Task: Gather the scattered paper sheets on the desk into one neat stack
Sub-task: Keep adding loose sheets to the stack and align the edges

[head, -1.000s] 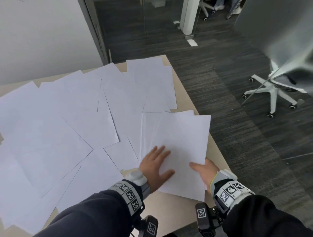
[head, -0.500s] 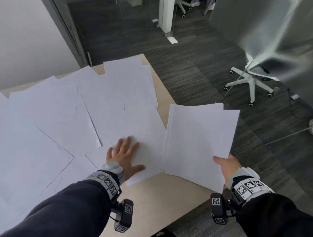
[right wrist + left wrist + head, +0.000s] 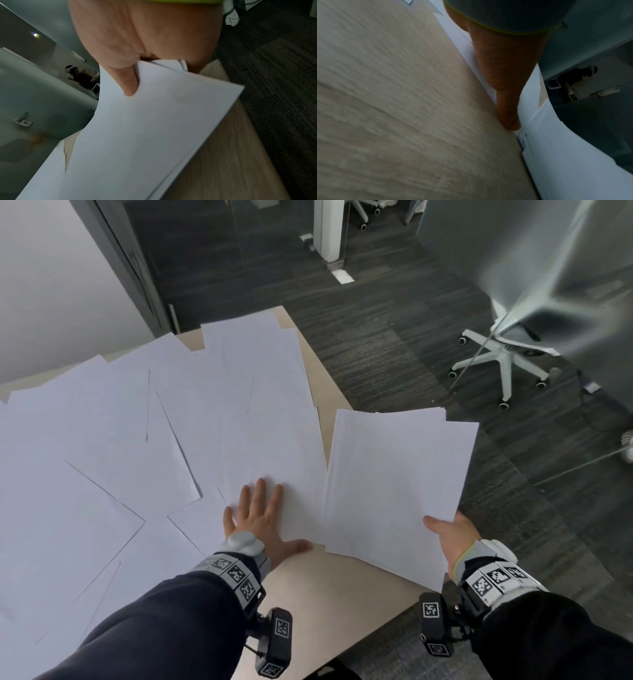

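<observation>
- Loose sheets (image 3: pixel 102 440) lie overlapped across the left and middle of the counter (image 3: pixel 329 587).
- The left hand (image 3: pixel 260 518) lies flat, fingers spread, pressing the nearest sheet (image 3: pixel 274 446) at its near edge.
- To do this well, I judge it should slide that sheet right, toward the counter's edge, keeping it flat.
- The right hand (image 3: pixel 452 532) pinches the gathered stack (image 3: pixel 397 487) by its near corner, thumb on top, held partly beyond the counter's right edge.
- The sheets look blank; only square coded markers show on the wrist bands (image 3: pixel 236 573).
</observation>
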### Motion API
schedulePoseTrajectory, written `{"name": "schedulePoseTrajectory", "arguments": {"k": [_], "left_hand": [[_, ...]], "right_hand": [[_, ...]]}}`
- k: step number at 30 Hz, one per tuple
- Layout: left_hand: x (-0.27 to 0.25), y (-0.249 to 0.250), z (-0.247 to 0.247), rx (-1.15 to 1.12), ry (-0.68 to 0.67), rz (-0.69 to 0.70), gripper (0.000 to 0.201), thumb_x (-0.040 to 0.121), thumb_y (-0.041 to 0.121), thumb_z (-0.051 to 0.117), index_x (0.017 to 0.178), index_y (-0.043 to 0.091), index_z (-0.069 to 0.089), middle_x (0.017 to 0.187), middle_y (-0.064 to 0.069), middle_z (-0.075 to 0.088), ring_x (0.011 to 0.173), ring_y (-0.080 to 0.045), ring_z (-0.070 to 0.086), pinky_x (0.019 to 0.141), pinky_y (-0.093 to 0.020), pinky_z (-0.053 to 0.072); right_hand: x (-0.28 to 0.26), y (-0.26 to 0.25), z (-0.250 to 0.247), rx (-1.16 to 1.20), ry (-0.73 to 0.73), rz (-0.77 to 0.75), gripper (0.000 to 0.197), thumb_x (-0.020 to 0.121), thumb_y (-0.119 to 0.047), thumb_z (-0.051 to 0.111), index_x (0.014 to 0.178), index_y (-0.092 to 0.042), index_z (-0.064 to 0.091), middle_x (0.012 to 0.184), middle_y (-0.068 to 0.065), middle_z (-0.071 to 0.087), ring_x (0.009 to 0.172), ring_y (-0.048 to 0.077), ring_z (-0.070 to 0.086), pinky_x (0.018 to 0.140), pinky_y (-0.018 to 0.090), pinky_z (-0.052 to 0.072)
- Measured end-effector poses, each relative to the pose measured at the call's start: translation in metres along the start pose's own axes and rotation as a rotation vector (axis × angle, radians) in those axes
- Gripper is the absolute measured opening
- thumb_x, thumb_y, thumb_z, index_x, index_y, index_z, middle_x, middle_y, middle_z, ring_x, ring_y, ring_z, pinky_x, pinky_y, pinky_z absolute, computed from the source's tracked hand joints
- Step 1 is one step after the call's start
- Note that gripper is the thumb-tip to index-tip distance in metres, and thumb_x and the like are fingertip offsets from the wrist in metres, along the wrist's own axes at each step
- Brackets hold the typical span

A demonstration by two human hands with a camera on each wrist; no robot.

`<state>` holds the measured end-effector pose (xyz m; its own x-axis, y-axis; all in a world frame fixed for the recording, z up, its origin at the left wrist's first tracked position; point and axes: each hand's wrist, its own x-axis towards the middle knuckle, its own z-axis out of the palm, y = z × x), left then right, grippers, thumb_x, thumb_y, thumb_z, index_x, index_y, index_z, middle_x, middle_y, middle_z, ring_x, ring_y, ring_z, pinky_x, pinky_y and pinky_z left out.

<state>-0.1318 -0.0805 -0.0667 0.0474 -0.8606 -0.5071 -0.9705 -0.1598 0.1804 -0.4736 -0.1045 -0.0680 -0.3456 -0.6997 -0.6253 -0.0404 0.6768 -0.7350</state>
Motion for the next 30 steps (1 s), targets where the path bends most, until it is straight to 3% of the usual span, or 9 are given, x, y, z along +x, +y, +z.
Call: {"name": "schedulePoseTrajectory", "arguments": {"k": [7, 9, 12, 14, 18, 22, 25, 28, 30], "left_hand": [[0.001, -0.017, -0.012, -0.048, 0.058, 0.016, 0.107, 0.075, 0.082, 0.057, 0.159, 0.042, 0.003, 0.168, 0.014, -0.013, 0.155, -0.016, -0.011, 0.123, -0.047, 0.006], [0.002, -0.022, -0.018, -0.107, 0.082, 0.011, 0.094, 0.08, 0.074, 0.061, 0.157, 0.041, 0.018, 0.168, 0.016, 0.002, 0.155, -0.015, 0.002, 0.123, -0.046, 0.014], [0.005, -0.03, -0.028, -0.275, 0.173, -0.051, 0.077, 0.083, 0.064, 0.067, 0.15, 0.035, 0.042, 0.16, 0.011, 0.036, 0.146, -0.017, 0.034, 0.118, -0.042, 0.031], [0.002, -0.029, -0.037, -0.424, 0.231, -0.089, 0.072, 0.084, 0.058, 0.07, 0.147, 0.029, 0.048, 0.152, 0.007, 0.048, 0.138, -0.018, 0.045, 0.114, -0.037, 0.035], [-0.012, -0.009, -0.044, -0.467, 0.22, 0.043, 0.077, 0.083, 0.061, 0.071, 0.149, 0.033, 0.044, 0.154, 0.011, 0.045, 0.143, -0.012, 0.039, 0.117, -0.03, 0.028], [-0.019, 0.018, -0.023, -0.303, 0.089, 0.227, 0.091, 0.072, 0.083, 0.06, 0.15, 0.042, 0.038, 0.161, 0.02, 0.031, 0.152, -0.006, 0.016, 0.125, -0.035, 0.016], [-0.024, 0.034, -0.007, -0.116, -0.03, 0.337, 0.101, 0.07, 0.091, 0.049, 0.155, 0.042, 0.025, 0.167, 0.019, 0.01, 0.155, -0.008, -0.003, 0.126, -0.041, 0.002], [-0.029, 0.041, 0.008, -0.012, -0.079, 0.429, 0.107, 0.069, 0.094, 0.043, 0.158, 0.042, 0.015, 0.168, 0.016, -0.008, 0.153, -0.01, -0.019, 0.124, -0.043, -0.009], [-0.03, 0.043, 0.015, -0.002, -0.092, 0.474, 0.105, 0.07, 0.094, 0.043, 0.158, 0.043, 0.014, 0.168, 0.016, -0.01, 0.152, -0.009, -0.021, 0.124, -0.043, -0.01]], "right_hand": [[-0.001, -0.002, -0.002, -0.006, -0.016, 0.004, 0.02, 0.09, 0.0, 0.062, 0.105, -0.014, 0.063, 0.091, 0.006, 0.068, 0.084, 0.028, 0.065, 0.09, 0.048, 0.05], [-0.001, -0.002, 0.0, -0.018, -0.019, 0.003, 0.02, 0.09, 0.0, 0.062, 0.102, -0.016, 0.064, 0.091, 0.006, 0.069, 0.084, 0.029, 0.065, 0.09, 0.048, 0.05], [-0.003, -0.003, 0.003, -0.019, -0.026, -0.006, 0.02, 0.09, 0.0, 0.062, 0.102, -0.017, 0.065, 0.093, 0.006, 0.069, 0.088, 0.03, 0.065, 0.092, 0.05, 0.05], [-0.004, -0.002, 0.007, -0.027, -0.042, -0.011, 0.02, 0.09, -0.001, 0.063, 0.101, -0.018, 0.066, 0.095, 0.007, 0.07, 0.091, 0.032, 0.066, 0.092, 0.051, 0.051], [-0.013, -0.001, 0.023, -0.045, -0.11, -0.003, 0.023, 0.09, -0.006, 0.065, 0.112, -0.014, 0.065, 0.102, 0.01, 0.071, 0.095, 0.034, 0.067, 0.093, 0.054, 0.051], [-0.025, 0.0, 0.04, -0.038, -0.171, 0.029, 0.033, 0.091, -0.007, 0.064, 0.123, -0.014, 0.062, 0.104, 0.013, 0.071, 0.096, 0.035, 0.067, 0.092, 0.056, 0.052], [-0.034, -0.003, 0.049, -0.006, -0.141, 0.088, 0.023, 0.093, -0.035, 0.06, 0.114, -0.026, 0.062, 0.106, 0.008, 0.071, 0.097, 0.032, 0.067, 0.088, 0.049, 0.054], [-0.035, -0.003, 0.051, 0.013, -0.152, 0.135, 0.047, 0.073, -0.071, 0.06, 0.102, -0.034, 0.063, 0.112, 0.002, 0.071, 0.107, 0.03, 0.066, 0.099, 0.049, 0.048], [-0.036, -0.002, 0.051, 0.02, -0.194, 0.089, 0.039, 0.078, -0.06, 0.067, 0.103, -0.03, 0.066, 0.105, 0.004, 0.075, 0.099, 0.029, 0.07, 0.095, 0.047, 0.051]]}}
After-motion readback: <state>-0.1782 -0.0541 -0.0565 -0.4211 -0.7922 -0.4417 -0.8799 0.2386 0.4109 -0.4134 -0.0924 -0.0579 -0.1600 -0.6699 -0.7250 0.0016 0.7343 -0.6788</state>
